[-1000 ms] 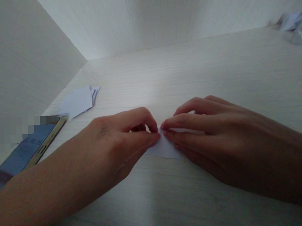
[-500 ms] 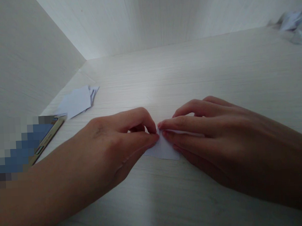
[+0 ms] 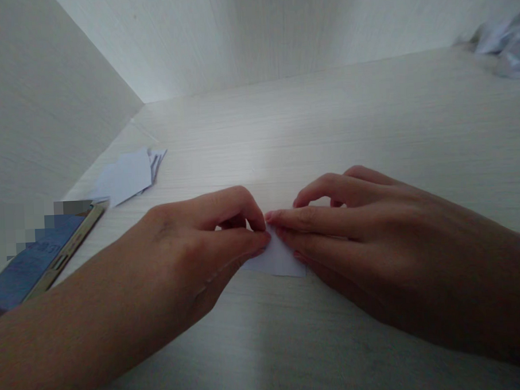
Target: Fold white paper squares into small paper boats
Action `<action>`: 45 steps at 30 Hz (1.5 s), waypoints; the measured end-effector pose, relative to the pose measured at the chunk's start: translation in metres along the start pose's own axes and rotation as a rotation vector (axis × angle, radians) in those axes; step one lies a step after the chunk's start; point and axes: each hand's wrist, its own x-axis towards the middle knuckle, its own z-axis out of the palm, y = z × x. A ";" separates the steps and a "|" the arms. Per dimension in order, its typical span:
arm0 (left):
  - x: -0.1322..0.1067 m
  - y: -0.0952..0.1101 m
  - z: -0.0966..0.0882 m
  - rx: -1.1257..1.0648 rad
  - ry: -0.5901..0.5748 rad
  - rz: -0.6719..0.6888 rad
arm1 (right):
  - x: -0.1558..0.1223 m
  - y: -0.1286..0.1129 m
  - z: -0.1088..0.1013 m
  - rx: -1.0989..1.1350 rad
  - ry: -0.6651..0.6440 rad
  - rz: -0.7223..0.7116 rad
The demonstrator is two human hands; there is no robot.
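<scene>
A small piece of white paper lies on the pale wood-grain table, partly covered by both hands. My left hand is closed, thumb and index finger pinched together at the paper's upper left. My right hand comes in from the right, its thumb and index fingertips pressed on the upper part of the paper, almost touching the left fingertips. Whether the paper is folded under the fingers is hard to see. The other right fingers curl above the table.
To the left lies a loose stack of white paper pieces. A phone-like object with a tan edge, partly pixelated, is beside my left forearm. Crumpled clear plastic sits at the far right, by the back panel.
The view has shifted slightly, so everything sits a little further left. My right fingertips have moved very slightly on the paper; both hands otherwise keep their pose.
</scene>
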 end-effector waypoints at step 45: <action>-0.066 0.067 0.039 0.102 0.093 -0.114 | 0.000 -0.008 -0.008 -0.100 -0.104 0.037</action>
